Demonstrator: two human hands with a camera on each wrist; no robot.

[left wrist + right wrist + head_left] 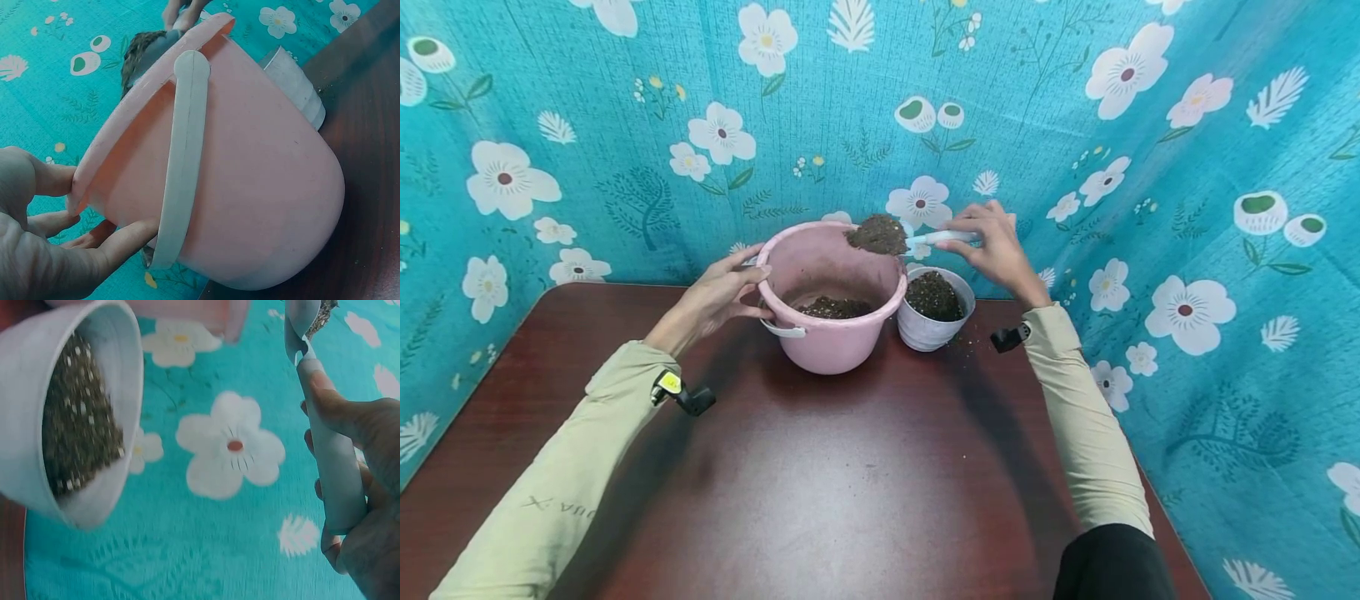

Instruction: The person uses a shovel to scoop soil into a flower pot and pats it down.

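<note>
My left hand point(718, 287) grips the left rim of a pink bucket point(835, 350), whose white handle point(185, 156) hangs down its side. Dark soil point(835, 307) lies in the bottom of the bucket. In my right hand point(992, 246) is the pale handle of a garden trowel point(334, 450), held up over the bucket's right rim. Its blade carries a heap of soil point(880, 234). Just right of the bucket stands a whitish flower pot point(925, 336), partly filled with dark soil flecked with white point(81, 419).
Both containers stand near the back edge of a dark reddish-brown table point(820, 500). A teal floral cloth point(647, 125) hangs close behind and along the right side. Small soil crumbs lie on the table beside the pot.
</note>
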